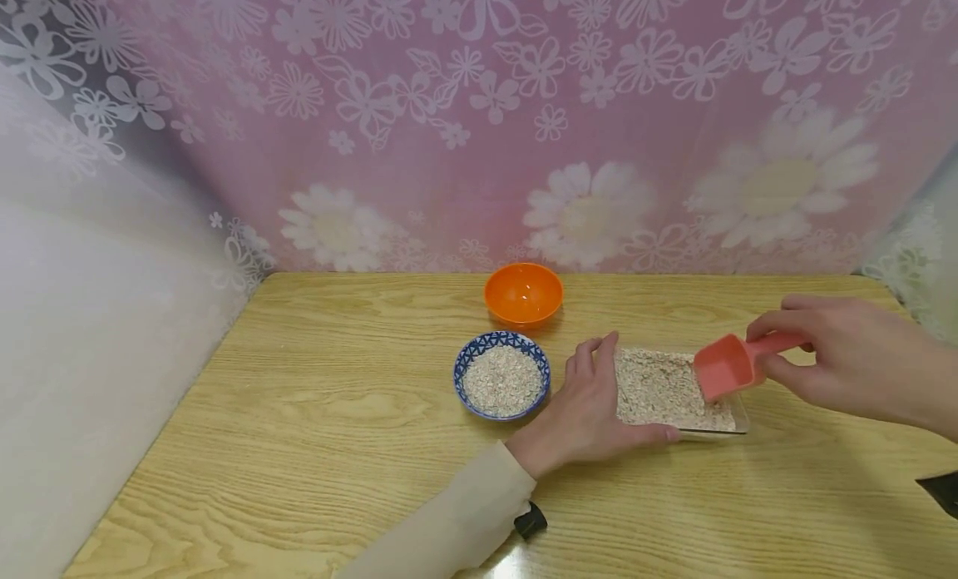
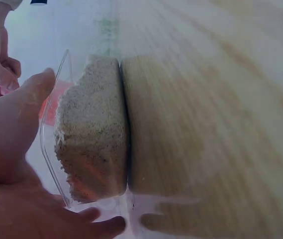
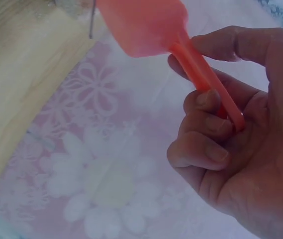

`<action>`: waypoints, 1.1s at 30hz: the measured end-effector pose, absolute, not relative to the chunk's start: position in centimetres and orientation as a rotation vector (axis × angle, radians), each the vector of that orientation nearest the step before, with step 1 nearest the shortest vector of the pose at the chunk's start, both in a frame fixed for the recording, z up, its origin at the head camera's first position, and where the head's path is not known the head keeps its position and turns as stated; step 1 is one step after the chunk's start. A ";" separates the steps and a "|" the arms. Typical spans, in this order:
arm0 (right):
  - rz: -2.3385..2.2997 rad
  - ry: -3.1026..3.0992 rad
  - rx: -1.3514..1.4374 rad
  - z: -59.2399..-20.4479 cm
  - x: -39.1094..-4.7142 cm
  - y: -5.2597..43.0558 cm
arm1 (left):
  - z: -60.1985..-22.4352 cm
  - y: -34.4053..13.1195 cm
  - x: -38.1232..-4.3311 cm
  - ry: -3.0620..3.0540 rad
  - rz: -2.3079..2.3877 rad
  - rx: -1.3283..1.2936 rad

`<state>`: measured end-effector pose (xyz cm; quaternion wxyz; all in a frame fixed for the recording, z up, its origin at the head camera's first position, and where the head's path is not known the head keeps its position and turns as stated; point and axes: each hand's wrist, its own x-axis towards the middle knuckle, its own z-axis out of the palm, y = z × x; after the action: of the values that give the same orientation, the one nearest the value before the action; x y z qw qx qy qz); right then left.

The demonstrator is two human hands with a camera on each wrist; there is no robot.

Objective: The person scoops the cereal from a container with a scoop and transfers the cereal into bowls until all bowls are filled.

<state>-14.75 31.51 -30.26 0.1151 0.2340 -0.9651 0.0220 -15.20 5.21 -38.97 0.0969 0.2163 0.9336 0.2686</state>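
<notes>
A clear plastic container (image 1: 737, 413) holds pale, oat-like flakes (image 1: 659, 388). My left hand (image 1: 591, 404) grips its left end, the thumb along the near rim and the fingers at the far side. In my right hand (image 1: 831, 354) is a coral-pink scoop (image 1: 726, 367), pinched by its handle. The right wrist view shows fingers curled round the scoop's handle (image 3: 208, 82). The scoop sits tilted at the container's right end, and no flakes show inside it. Whether its lip touches the flakes, I cannot tell. Through the container wall in the left wrist view, flakes (image 2: 94, 109) are heaped unevenly.
Left of my left hand stands a blue-and-white patterned bowl (image 1: 461, 396) with similar flakes. Behind it is an orange bowl (image 1: 524, 296) with nothing visible inside. All stand on a wood-grain table (image 1: 314, 429). A pink flowered curtain (image 1: 449, 146) hangs along the back edge.
</notes>
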 end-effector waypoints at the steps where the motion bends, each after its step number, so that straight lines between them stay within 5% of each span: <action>1: 0.042 -2.851 0.689 -30.1 -14.8 31.3 | -39.0 5.3 -15.3 2.750 0.795 0.620; 13: 0.006 -2.996 0.732 -30.9 -15.8 30.5 | -39.2 5.2 -15.8 2.620 0.818 0.530; 33: 0.606 -2.636 0.885 -38.8 -14.8 33.1 | -39.3 5.2 -15.9 2.627 0.818 0.537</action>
<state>-14.84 33.13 -38.77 0.1474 0.3074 -0.9162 0.2108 -15.95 5.18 -39.31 0.1684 0.1889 0.9237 0.2876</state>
